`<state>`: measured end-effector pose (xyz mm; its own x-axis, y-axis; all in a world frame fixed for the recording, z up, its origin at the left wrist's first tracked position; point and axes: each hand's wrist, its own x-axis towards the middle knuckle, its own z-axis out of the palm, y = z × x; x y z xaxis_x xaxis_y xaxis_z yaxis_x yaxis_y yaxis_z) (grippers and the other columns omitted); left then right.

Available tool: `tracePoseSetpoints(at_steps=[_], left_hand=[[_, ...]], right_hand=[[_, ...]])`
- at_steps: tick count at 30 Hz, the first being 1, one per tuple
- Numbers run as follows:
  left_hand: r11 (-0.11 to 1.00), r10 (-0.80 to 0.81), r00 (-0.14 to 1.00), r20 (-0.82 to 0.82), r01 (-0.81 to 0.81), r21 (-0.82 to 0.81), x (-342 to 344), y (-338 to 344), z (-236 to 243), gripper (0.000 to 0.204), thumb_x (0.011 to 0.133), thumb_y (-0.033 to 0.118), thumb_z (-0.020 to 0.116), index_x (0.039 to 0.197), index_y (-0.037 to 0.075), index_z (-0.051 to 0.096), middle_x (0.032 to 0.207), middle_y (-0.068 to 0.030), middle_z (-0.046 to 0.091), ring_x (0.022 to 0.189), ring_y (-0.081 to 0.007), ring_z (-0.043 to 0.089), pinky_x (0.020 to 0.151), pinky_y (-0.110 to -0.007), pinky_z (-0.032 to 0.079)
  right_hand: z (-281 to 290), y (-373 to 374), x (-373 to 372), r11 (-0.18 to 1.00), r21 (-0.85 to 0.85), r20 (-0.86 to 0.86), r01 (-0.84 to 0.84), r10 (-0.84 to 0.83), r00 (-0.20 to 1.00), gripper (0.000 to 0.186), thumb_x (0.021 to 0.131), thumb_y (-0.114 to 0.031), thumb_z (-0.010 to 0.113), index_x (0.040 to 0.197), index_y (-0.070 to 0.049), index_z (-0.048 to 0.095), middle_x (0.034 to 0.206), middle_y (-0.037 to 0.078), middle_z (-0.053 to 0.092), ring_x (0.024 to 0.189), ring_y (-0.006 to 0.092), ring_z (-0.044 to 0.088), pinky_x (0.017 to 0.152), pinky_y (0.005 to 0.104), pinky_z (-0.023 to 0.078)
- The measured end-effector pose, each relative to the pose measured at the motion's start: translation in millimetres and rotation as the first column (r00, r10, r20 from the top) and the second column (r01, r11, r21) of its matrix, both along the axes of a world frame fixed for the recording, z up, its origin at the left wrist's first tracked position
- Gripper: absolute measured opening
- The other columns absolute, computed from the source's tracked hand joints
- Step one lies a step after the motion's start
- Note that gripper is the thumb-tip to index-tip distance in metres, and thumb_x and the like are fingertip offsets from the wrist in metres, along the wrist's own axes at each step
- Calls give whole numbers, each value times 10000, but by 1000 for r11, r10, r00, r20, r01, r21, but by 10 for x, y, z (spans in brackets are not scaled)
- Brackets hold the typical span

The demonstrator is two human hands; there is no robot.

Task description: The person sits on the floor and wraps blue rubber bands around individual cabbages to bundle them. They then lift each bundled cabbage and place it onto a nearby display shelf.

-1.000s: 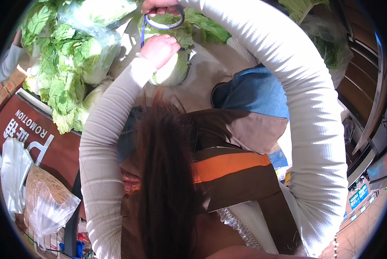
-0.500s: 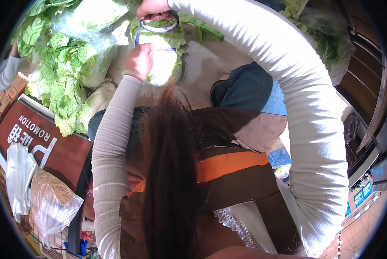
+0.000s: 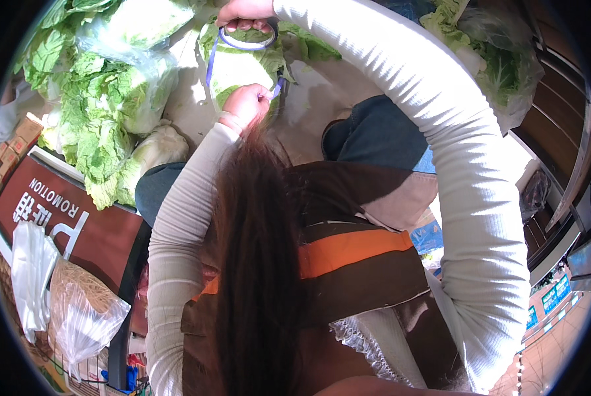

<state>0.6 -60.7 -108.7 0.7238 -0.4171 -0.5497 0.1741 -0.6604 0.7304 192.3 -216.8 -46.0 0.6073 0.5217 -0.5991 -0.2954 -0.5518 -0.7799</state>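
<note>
A pale green napa cabbage (image 3: 237, 69) lies at the top middle, its near end partly covered by my left hand. My right hand (image 3: 246, 12) is closed on a roll of purple tape (image 3: 271, 43) above the cabbage's far end. From the roll, a strip of tape (image 3: 212, 65) runs down along the left side of the cabbage. My left hand (image 3: 245, 105) is closed at the near right of the cabbage, pinching a piece of the purple tape (image 3: 278, 86) by its fingertips. Hair hangs just below the left hand.
More napa cabbages and loose leaves (image 3: 97, 125), some in clear plastic, are heaped at left. A bagged cabbage (image 3: 506, 79) sits at the upper right. White plastic bags (image 3: 30, 280) hang on a brown sign panel (image 3: 91, 244). My jeans-clad knee (image 3: 381, 135) is close by.
My left hand has moved right and nearer with the tape, from the cabbage's left side to its near right. My right hand with the roll has shifted slightly right.
</note>
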Motion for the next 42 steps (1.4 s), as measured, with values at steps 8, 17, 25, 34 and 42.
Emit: tracePoseSetpoints(at_steps=[8, 17, 25, 34, 42], left_hand=[[734, 326, 437, -838, -676, -68, -203, 90, -176, 399, 928, 11, 524, 1323, 44, 483, 863, -143, 636, 609, -197, 606, 541, -289, 520], [990, -99, 840, 534, 29, 137, -279, -67, 36, 145, 832, 151, 638, 925, 43, 668, 798, -139, 655, 737, -291, 649, 678, -405, 525], [878, -439, 718, 540, 217, 427, 88, -135, 123, 123, 847, 194, 609, 881, 88, 557, 738, -128, 599, 735, -320, 646, 675, -453, 530], [775, -581, 746, 325, 384, 502, 377, -177, 215, 159, 922, 213, 459, 918, 72, 532, 818, -178, 663, 740, -381, 638, 651, -503, 478], [724, -627, 737, 251, 433, 538, 431, -216, 305, 220, 914, 230, 468, 868, 56, 595, 797, -195, 671, 768, -387, 650, 684, -498, 492]], right_hand=[[132, -218, -285, 988, 105, -106, 116, -105, 989, 316, 849, -278, 610, 611, -72, 637, 540, 44, 580, 429, 163, 514, 470, 347, 429], [-65, -18, -298, 915, -233, 740, -328, 386, 551, 243, 832, -261, 523, 857, -95, 699, 812, 206, 673, 803, 379, 675, 747, 472, 526], [97, 27, -260, 987, 154, -66, 50, -40, 997, 262, 866, -306, 579, 719, -93, 617, 618, 2, 557, 453, 131, 470, 454, 319, 437], [26, 92, -241, 983, 177, -74, 48, -35, 997, 270, 884, -296, 558, 706, -96, 597, 618, -2, 543, 459, 131, 459, 454, 320, 428], [21, 106, -237, 989, 141, -72, 53, -43, 996, 274, 886, -313, 564, 714, -102, 591, 632, -5, 543, 490, 131, 467, 475, 327, 434]])
